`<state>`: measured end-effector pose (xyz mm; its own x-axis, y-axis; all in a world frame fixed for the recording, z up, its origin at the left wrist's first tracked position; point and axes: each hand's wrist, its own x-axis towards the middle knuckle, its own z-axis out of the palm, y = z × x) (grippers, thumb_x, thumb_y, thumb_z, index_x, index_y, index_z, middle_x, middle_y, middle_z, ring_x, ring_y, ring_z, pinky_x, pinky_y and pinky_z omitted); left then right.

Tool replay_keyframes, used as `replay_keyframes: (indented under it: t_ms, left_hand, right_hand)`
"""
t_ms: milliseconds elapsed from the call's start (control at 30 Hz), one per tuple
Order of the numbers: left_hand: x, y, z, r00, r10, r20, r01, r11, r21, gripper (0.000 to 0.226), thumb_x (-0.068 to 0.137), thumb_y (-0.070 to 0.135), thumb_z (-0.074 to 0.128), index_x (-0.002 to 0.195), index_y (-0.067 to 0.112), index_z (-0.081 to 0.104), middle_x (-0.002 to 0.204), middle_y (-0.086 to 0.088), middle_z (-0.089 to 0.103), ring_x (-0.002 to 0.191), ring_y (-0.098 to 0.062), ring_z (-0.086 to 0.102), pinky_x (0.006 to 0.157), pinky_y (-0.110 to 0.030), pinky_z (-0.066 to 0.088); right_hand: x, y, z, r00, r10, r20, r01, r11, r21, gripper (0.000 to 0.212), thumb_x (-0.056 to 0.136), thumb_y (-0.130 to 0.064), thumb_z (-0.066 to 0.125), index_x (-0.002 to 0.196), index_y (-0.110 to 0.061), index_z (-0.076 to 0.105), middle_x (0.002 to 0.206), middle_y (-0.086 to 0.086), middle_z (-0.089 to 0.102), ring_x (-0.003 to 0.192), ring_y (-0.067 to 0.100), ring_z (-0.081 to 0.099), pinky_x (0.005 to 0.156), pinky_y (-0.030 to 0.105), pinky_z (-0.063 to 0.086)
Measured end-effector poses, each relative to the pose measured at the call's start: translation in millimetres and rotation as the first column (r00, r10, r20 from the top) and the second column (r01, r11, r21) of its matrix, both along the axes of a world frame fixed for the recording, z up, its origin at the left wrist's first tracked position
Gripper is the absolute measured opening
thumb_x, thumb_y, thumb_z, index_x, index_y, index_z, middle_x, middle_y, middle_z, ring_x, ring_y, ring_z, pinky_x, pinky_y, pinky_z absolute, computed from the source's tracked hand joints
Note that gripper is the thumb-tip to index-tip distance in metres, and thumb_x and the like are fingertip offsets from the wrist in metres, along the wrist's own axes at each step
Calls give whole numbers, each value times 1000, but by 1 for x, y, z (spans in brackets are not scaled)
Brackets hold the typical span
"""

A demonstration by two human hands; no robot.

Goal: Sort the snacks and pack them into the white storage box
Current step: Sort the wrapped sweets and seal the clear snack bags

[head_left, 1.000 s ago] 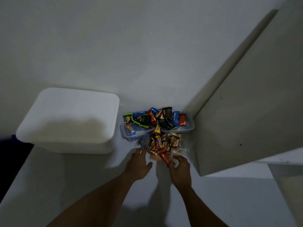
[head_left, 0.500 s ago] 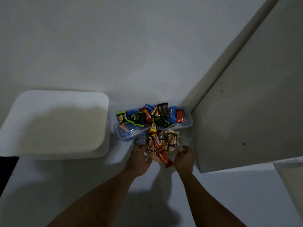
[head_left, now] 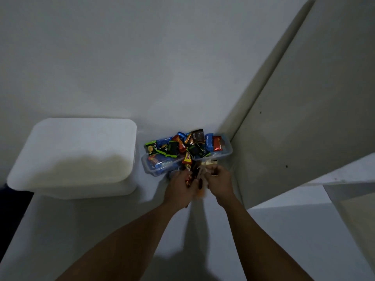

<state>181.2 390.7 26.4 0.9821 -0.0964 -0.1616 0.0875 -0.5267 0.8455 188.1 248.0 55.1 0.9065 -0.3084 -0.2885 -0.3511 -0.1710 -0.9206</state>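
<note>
Snacks (head_left: pixel 187 148) sat heaped in two clear tubs (head_left: pixel 156 169) at the centre of my view, with a looser bunch spilling toward six o'clock. My left hand (head_left: pixel 179 188) and right hand (head_left: pixel 220 182) were curled together around that bunch; motion blur kept me from telling which packets each one gripped. The white box (head_left: pixel 75 157) stood at nine o'clock on the tabletop (head_left: pixel 284 236), its lid seemingly on. To do this step well, I judged I should lift only one kind at once, pinch wrappers by their flat faces, and keep slippery foil from sliding loose. The lid would need removing before any packing.
</note>
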Motion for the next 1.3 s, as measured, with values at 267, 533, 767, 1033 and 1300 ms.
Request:
replay_keyframes:
  t_ms: [267,533,767,1033,1300]
  left_hand:
    - [-23,0,27,958,43,-285,-153,914,-377,4,88,14,70,91,14,71,90,-7,73,86,-22,70,75,-36,58]
    - [-45,11,32,911,4,-413,-202,876,-438,6,85,7,71,88,10,76,93,-15,75,92,-36,71,83,-53,59]
    - [-56,16,34,872,4,-489,-247,867,-432,11,91,5,65,89,6,75,90,-22,72,76,-34,69,65,-45,59]
    - [-55,13,35,930,11,-367,-115,958,-263,24,79,3,68,97,19,70,97,-9,69,81,-26,68,64,-40,59]
    - [-37,24,42,935,-249,-253,220,966,-136,25,92,9,62,116,8,69,106,-6,67,88,-8,62,65,-13,47]
  right_hand:
    - [-38,20,14,985,-51,-164,117,900,421,25,94,-2,50,114,-12,60,105,17,66,89,29,64,66,37,54]
    - [-60,17,21,978,-43,-206,136,875,465,27,88,-4,64,113,-12,59,103,17,69,85,28,67,66,36,56]
    - [-69,15,24,985,0,-170,64,928,368,23,88,2,64,108,-7,58,91,15,68,68,24,65,67,41,57]
    - [-73,10,29,981,148,-126,-129,980,151,32,81,19,52,102,-5,53,70,11,54,55,18,51,49,28,40]
    - [-63,-6,39,877,415,-242,-398,910,117,37,84,6,61,108,-18,48,90,8,62,74,20,60,57,30,47]
